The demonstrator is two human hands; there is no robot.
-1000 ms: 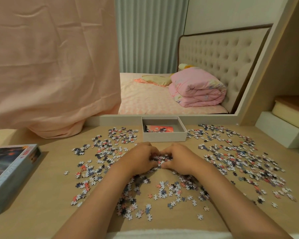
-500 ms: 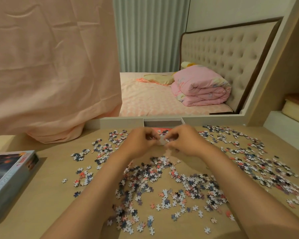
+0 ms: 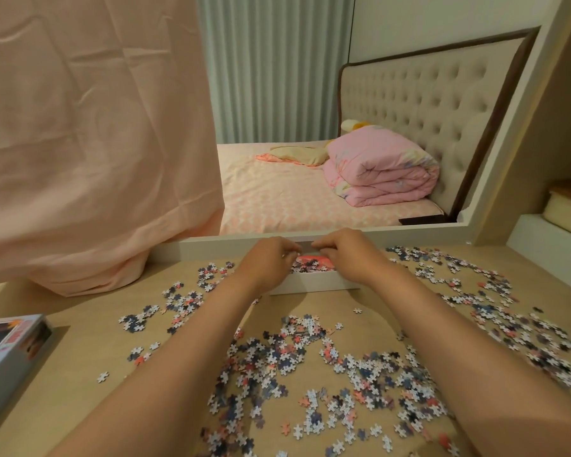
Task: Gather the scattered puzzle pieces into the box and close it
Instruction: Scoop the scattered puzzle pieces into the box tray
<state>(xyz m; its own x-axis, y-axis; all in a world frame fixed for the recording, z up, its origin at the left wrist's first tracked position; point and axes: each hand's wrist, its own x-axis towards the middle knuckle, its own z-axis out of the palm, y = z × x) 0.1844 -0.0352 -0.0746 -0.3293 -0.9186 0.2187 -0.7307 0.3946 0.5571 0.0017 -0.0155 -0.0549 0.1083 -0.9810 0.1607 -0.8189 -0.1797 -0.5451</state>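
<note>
Head view: one shallow white box (image 3: 314, 282) sits open at the far middle of the wooden table (image 3: 80, 374), against the white ledge, with a small heap of pieces (image 3: 305, 263) already inside on a reddish sheet. One printed lid (image 3: 10, 351) lies apart at the table's left edge. The loose puzzle pieces (image 3: 310, 364) are too many to count. They lie in three rough spreads: one left of the box, one right of it, and the largest near the person, between the forearms.

Two bare hands are in view, both reaching forward over the box. The left hand (image 3: 271, 258) and right hand (image 3: 346, 255) are side by side, knuckles up, fingers curled down, fingertips nearly meeting above the box. The fingers hide the palms, so I cannot tell whether either hand grasps pieces or has let them go.

Behind the table are one pink cloth (image 3: 96, 143) and one folded pink quilt (image 3: 383, 173) on a bed.
</note>
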